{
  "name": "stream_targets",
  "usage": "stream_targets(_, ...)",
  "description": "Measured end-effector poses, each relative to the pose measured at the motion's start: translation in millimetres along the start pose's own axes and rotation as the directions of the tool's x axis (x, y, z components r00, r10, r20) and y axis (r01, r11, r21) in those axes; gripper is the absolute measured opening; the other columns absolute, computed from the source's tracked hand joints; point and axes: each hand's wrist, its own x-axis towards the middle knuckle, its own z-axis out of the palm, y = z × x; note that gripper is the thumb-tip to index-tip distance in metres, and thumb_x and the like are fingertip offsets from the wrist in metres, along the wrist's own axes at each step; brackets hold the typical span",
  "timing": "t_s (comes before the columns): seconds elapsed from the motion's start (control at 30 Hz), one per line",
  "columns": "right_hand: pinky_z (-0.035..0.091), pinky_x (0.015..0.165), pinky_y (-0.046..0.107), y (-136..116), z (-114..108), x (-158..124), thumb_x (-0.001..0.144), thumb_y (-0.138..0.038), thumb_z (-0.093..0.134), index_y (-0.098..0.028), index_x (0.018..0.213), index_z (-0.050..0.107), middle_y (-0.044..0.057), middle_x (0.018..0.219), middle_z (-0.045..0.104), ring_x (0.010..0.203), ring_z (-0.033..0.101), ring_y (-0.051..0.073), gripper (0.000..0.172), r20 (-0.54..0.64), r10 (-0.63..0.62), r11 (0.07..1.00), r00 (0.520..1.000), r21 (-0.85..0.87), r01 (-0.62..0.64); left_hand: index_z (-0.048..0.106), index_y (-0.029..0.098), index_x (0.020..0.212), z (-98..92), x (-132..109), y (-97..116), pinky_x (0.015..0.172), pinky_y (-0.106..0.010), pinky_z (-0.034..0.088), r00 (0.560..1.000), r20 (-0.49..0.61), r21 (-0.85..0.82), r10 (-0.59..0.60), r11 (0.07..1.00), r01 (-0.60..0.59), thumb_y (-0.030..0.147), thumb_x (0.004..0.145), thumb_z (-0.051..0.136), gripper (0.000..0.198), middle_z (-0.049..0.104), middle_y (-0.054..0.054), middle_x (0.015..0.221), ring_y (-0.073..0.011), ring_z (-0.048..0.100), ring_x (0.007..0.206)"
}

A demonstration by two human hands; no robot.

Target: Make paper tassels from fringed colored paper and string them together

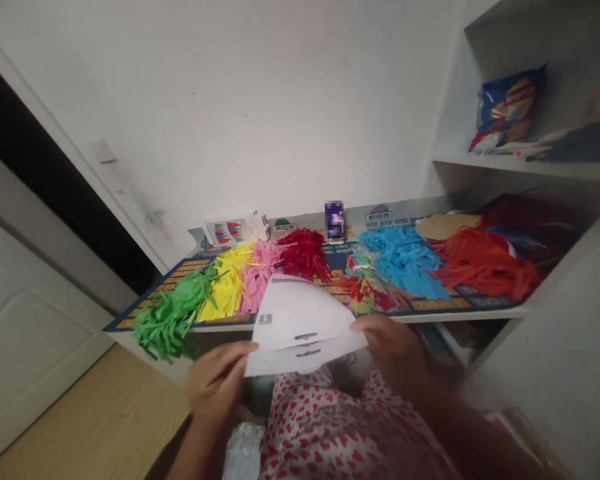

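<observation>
A white folded card (305, 313) with hanger-shaped slots near its lower edge is held up between both hands, over the desk's front edge and above my lap. My left hand (219, 377) pinches its lower left corner between thumb and fingers. At its right edge, my right hand (393, 343) grips the card the same way. Behind it lie bundles of cut paper fringe: green (175, 310), yellow (226, 280), pink (261, 270) and dark red (306, 253). A multicoloured bundle (367, 287) in clear wrap, a blue one (405, 260) and an orange-red one (490, 263) lie to the right.
A phone (335, 220) stands against the wall at the back of the desk. Left of it leans a printed picture sheet (233, 230). Shelves (525, 167) on the right hold a blue snack bag (510, 107). A white door (30, 320) is at the left.
</observation>
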Motion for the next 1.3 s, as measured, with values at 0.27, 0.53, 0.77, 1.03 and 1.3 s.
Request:
stream_targets(0.27,0.048,0.05,0.026,76,47,-78,0.061,-0.034,0.072,-0.021,0.073,0.062,0.001,0.066,0.066,0.058,0.06,0.018,0.021,-0.001,0.448,0.853,0.894,0.299,-0.427,0.077,0.022,0.071,55.7,-78,-33,0.061,-0.028,0.058,0.933,0.163,-0.073,-0.32,0.939,0.335,0.036,0.066,0.073,0.015,0.075,-0.004,0.07,-0.0199,0.07,0.061)
stream_targets(0.53,0.044,0.055,0.025,90,72,-103,0.058,-0.033,0.072,-0.02,0.065,0.054,-0.003,0.063,0.054,0.058,0.052,0.015,0.024,-0.096,0.69,0.717,0.717,0.226,-0.66,0.075,0.018,0.069,79.8,-109,-31,0.058,-0.026,0.053,0.729,0.156,-0.076,-0.666,0.728,0.681,0.038,0.065,0.076,0.02,0.071,-0.003,0.063,-0.0169,0.064,0.057)
stream_targets(0.77,0.04,0.054,0.024,94,90,-113,0.065,-0.048,0.075,-0.018,0.067,0.052,-0.003,0.061,0.053,0.057,0.047,0.013,0.037,-0.18,0.787,0.614,0.59,0.136,-0.777,0.07,0.016,0.066,96.8,-128,-34,0.054,-0.022,0.046,0.619,0.124,-0.069,-0.776,0.615,0.785,0.04,0.069,0.074,0.025,0.064,0.0,0.057,-0.0124,0.056,0.053)
stream_targets(1.03,0.034,0.05,0.022,81,96,-100,0.062,-0.045,0.078,-0.021,0.068,0.043,-0.008,0.056,0.043,0.051,0.041,0.011,0.043,-0.178,0.826,0.557,0.535,0.113,-0.823,0.07,0.017,0.064,98.2,-136,-31,0.06,-0.024,0.049,0.651,0.173,-0.1,-0.739,0.644,0.759,0.036,0.069,0.076,0.021,0.068,-0.001,0.061,-0.014,0.061,0.059)
stream_targets(1.3,0.036,0.055,0.024,81,98,-101,0.063,-0.046,0.075,-0.021,0.071,0.044,-0.007,0.061,0.046,0.057,0.043,0.012,0.04,-0.213,0.822,0.544,0.527,0.024,-0.839,0.067,0.017,0.062,103.9,-138,-30,0.057,-0.023,0.048,0.676,0.161,-0.121,-0.719,0.666,0.736,0.037,0.071,0.075,0.024,0.066,0.0,0.06,-0.013,0.059,0.056)
